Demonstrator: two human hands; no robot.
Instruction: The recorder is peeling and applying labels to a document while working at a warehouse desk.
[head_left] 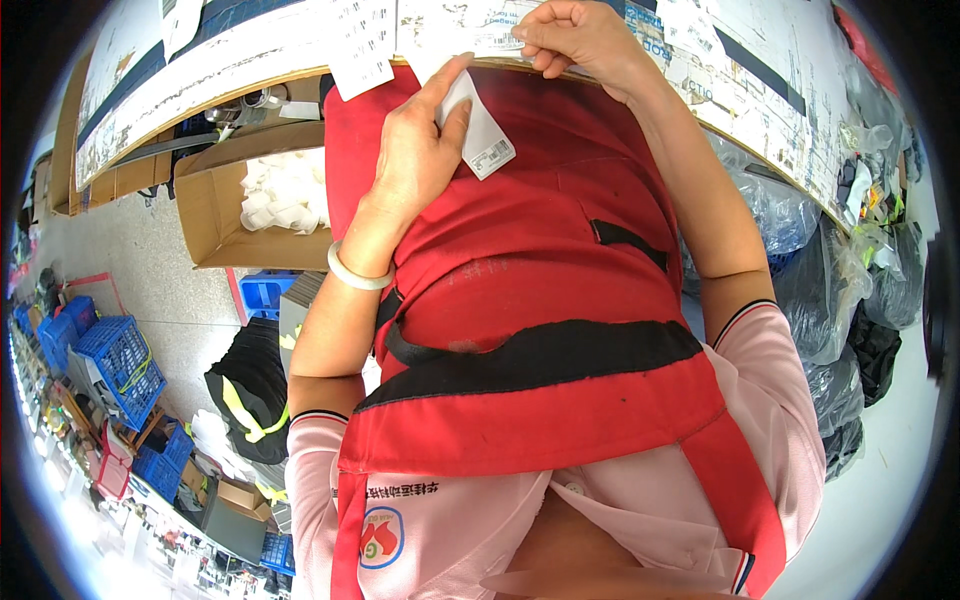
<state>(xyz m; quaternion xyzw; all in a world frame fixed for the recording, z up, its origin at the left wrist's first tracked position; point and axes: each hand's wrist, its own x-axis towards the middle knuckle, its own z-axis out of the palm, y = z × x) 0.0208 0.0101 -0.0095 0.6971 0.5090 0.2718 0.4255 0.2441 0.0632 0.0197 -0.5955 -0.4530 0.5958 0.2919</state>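
My left hand (418, 145) is at the worktop's near edge, its index finger stretched forward. Its thumb and fingers hold a white label strip (488, 140) that hangs over my red apron (520, 220), a small printed barcode at its lower end. Across from it, my right hand (580, 42) is closed in a pinch at the right end of a white printed label (480, 38) on the worktop. The fingertips partly cover that end. A further barcode label sheet (362, 50) lies left of my left hand and droops over the edge.
The worktop (230, 85) is covered with worn printed cardboard and dark tape. Beneath it at left stands an open carton (215, 220) with white pieces (285, 190). Blue crates (122, 370) sit on the floor farther left. Clear and dark plastic bags (820, 290) crowd the right side.
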